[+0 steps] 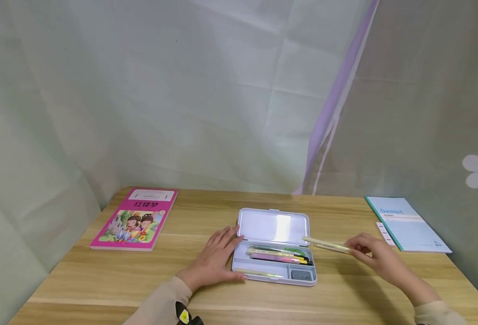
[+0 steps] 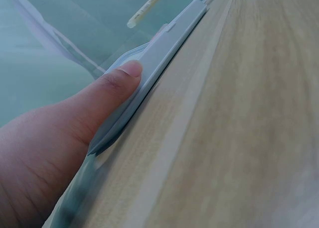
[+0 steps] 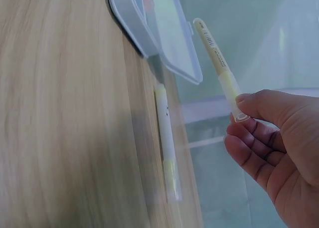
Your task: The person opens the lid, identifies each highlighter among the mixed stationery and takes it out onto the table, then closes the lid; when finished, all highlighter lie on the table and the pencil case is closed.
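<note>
My right hand point(image 1: 371, 253) pinches a yellow highlighter point(image 3: 214, 53) by its clear-capped end, between thumb and fingers. Its other end points left, over the right side of an open pale pencil case point(image 1: 263, 278). A second highlighter point(image 3: 167, 130), white and yellow, lies on the table below the held one. At the case's left end rests my left hand point(image 1: 216, 259), fingers spread near the hinge and thumb against the front wall. Inside, several pens point(image 1: 277, 257) fill the rear compartment. A slim yellowish pen point(image 1: 259, 273) and a dark grey eraser point(image 1: 301, 275) occupy the front compartments.
The case's lid point(image 1: 263, 225) leans back behind it. A pink picture-covered book point(image 1: 135, 221) lies at the table's left. On the right are a blue-white notebook point(image 1: 407, 225) and a small pale strip point(image 1: 385, 233) beside it. Fabric curtains point(image 1: 206, 99) hang behind the table.
</note>
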### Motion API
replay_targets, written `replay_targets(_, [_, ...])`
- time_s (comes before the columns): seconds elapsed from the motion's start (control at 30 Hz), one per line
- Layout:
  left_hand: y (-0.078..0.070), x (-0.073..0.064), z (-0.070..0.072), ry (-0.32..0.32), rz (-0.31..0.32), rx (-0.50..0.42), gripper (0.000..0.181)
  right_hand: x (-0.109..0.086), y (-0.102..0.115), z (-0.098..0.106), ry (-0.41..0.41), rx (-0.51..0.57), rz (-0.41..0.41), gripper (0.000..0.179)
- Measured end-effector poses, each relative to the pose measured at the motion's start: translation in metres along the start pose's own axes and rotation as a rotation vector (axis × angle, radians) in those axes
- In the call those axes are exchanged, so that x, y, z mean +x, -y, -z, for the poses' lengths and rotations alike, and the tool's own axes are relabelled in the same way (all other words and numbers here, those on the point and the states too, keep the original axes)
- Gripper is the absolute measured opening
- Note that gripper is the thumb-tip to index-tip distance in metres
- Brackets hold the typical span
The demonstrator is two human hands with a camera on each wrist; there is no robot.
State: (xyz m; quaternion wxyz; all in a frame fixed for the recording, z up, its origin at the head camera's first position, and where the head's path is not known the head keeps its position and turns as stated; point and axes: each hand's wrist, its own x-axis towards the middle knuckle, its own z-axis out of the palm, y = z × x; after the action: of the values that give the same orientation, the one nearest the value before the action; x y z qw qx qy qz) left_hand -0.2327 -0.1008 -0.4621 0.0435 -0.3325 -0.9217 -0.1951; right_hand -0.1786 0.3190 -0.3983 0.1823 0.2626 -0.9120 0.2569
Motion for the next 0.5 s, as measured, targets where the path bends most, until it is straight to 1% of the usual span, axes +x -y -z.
replay_targets(0.17, [0.001,0.000,-0.001,0.007,0.005,0.009,0.100,-0.006,-0.005,0.003,-0.006,-0.017,-0.028,0.022])
replay_targets(0.33, [0.001,-0.001,-0.001,0.012,0.012,0.011,0.101,-0.013,-0.012,0.004,-0.025,-0.024,-0.020,0.025])
replay_targets(0.5, [0.001,-0.001,-0.002,0.007,0.012,0.017,0.101,-0.018,-0.018,0.005,-0.015,-0.006,-0.029,0.024])
